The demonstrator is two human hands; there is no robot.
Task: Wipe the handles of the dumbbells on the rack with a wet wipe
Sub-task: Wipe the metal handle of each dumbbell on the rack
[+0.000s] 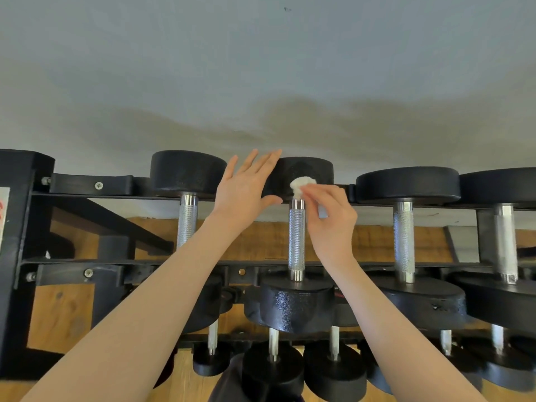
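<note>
Several black dumbbells with knurled silver handles lie on the top tier of a black rack (87,185). My right hand (330,216) pinches a crumpled white wet wipe (300,185) at the far end of the middle dumbbell's handle (296,236), just below its far black head (307,171). My left hand (246,187) is spread with straight fingers, its fingertips against the left side of that same head. Another dumbbell's handle (187,221) stands to the left, partly hidden by my left forearm, and two more handles (403,239) are to the right.
A lower tier holds several smaller black dumbbells (272,367) near the frame's bottom. The rack's thick black upright (14,227) stands at the far left. A grey wall (261,68) rises directly behind the rack; wooden floor shows beneath.
</note>
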